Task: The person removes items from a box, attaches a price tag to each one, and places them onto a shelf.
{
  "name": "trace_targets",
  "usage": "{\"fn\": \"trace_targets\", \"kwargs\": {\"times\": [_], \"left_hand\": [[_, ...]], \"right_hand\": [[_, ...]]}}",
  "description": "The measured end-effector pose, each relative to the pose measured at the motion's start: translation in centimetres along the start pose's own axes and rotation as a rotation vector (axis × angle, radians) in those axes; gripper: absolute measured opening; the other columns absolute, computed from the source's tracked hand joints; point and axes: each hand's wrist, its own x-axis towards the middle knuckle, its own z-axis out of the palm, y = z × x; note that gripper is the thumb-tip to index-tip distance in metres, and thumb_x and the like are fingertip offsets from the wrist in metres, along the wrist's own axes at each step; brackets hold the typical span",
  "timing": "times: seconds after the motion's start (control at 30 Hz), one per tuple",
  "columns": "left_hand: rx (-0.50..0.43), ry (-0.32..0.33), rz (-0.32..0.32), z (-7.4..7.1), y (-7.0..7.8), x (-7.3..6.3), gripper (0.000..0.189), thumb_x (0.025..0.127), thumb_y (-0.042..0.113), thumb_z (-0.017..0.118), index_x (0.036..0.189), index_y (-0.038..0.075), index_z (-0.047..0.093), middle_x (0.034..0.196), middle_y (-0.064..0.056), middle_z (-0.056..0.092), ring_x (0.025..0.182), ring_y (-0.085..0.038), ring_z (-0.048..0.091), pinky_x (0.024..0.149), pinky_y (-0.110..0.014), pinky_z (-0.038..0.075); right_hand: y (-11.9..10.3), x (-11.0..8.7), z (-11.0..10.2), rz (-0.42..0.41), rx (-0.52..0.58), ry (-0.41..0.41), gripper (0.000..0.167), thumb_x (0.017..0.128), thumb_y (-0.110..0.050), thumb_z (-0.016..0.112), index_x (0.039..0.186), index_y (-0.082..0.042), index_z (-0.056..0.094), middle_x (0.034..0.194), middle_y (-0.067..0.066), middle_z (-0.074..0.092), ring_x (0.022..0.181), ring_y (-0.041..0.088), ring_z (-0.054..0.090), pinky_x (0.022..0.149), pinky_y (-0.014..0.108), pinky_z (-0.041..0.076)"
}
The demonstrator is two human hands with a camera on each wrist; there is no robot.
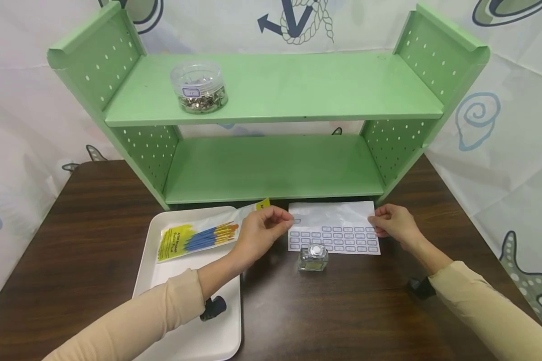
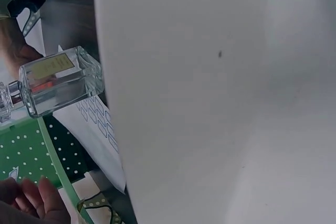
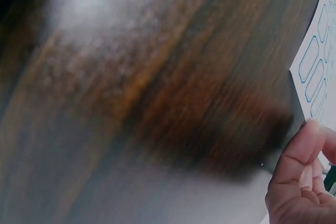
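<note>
A white sheet of labels (image 1: 334, 213), printed with rows of small blue-framed stickers, lies before the green shelf. My right hand (image 1: 395, 224) pinches the sheet's right edge between thumb and fingers; the right wrist view also shows this hand (image 3: 299, 177) at the sheet's edge. At the sheet's left side, the thumb and forefinger of my left hand (image 1: 260, 231) pinch a single small label (image 1: 297, 221) above the rows. A square glass bottle (image 1: 313, 258) with a clear cap stands upright in front of the sheet, touched by neither hand.
A white tray (image 1: 228, 346) under my left forearm holds a yellow-and-clear pack of blue paintbrushes (image 1: 203, 239). The green two-tier shelf (image 1: 275, 165) stands behind, with a clear jar of metal pieces (image 1: 201, 93) on its upper tier. The table (image 1: 343, 321) is dark wood.
</note>
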Motion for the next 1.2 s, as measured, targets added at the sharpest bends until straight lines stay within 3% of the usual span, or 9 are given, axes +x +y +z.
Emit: {"fn": "trace_targets", "kwargs": {"times": [0.13,0.3,0.43,0.57,0.67,0.8,0.93,1.2], "left_hand": [[-0.055,-0.027,-0.057,-0.1,0.0,-0.3,0.008,0.083,0.004,0.069,0.091,0.004,0.069,0.077,-0.005,0.065,0.065,-0.009,0.055,0.059,-0.020,0.048],[-0.104,-0.049,-0.110,-0.2,0.0,-0.5,0.008,0.084,0.005,0.068,0.092,0.004,0.068,0.078,-0.004,0.065,0.065,-0.009,0.057,0.069,-0.041,0.055],[-0.144,-0.073,-0.129,-0.1,0.3,-0.6,0.010,0.085,0.005,0.067,0.094,0.003,0.068,0.081,-0.005,0.066,0.068,-0.009,0.057,0.074,-0.046,0.055],[-0.173,-0.098,-0.137,-0.1,0.8,-0.7,0.011,0.085,0.005,0.066,0.096,0.003,0.067,0.085,-0.006,0.067,0.071,-0.013,0.059,0.074,-0.042,0.055],[-0.172,-0.115,-0.119,0.1,1.3,-0.9,0.011,0.085,0.006,0.067,0.096,0.003,0.067,0.084,-0.005,0.067,0.073,-0.021,0.060,0.070,-0.037,0.055],[-0.160,-0.140,-0.068,0.2,1.7,-1.1,0.012,0.085,0.007,0.067,0.095,0.002,0.067,0.081,-0.005,0.067,0.072,-0.027,0.059,0.061,-0.028,0.051],[-0.136,-0.163,-0.012,0.3,2.1,-1.5,0.011,0.084,0.007,0.068,0.094,0.003,0.068,0.081,-0.008,0.067,0.070,-0.023,0.060,0.058,-0.021,0.048],[-0.052,-0.189,0.089,0.5,2.2,-2.2,0.011,0.083,0.007,0.069,0.094,0.005,0.068,0.081,-0.009,0.069,0.067,-0.007,0.061,0.061,-0.021,0.051]], "right_hand": [[0.1,0.0,0.0,-0.002,-0.019,0.004,0.031,0.089,-0.006,0.060,0.109,0.016,0.050,0.078,0.011,0.063,0.062,0.008,0.059,0.061,0.026,0.056],[0.1,-0.7,-0.1,-0.069,-0.042,0.058,0.029,0.090,-0.007,0.059,0.109,0.014,0.053,0.089,0.022,0.064,0.062,0.009,0.060,0.060,0.025,0.056],[-1.4,-2.1,0.7,-0.235,-0.054,0.153,0.019,0.090,-0.005,0.060,0.102,0.009,0.059,0.086,0.023,0.063,0.060,0.007,0.057,0.054,0.022,0.054],[-4.5,-3.8,2.7,-0.473,-0.053,0.215,0.008,0.087,-0.002,0.065,0.094,0.002,0.065,0.079,0.014,0.064,0.060,0.004,0.053,0.053,0.018,0.049],[-6.6,-5.1,4.4,-0.622,-0.040,0.212,0.008,0.083,-0.001,0.068,0.091,-0.004,0.068,0.079,0.006,0.066,0.064,0.002,0.053,0.056,0.017,0.047],[-8.3,-6.3,6.3,-0.757,-0.012,0.185,0.014,0.078,0.003,0.072,0.088,-0.007,0.069,0.083,0.001,0.065,0.070,0.003,0.054,0.061,0.017,0.049],[-8.9,-6.6,7.3,-0.839,0.003,0.190,0.018,0.074,0.005,0.075,0.086,-0.008,0.069,0.084,0.000,0.064,0.074,0.007,0.053,0.063,0.017,0.047],[-8.7,-7.3,7.8,-0.935,-0.022,0.191,0.015,0.076,0.002,0.073,0.081,-0.011,0.066,0.083,-0.001,0.059,0.085,0.011,0.052,0.074,0.018,0.043]]}}
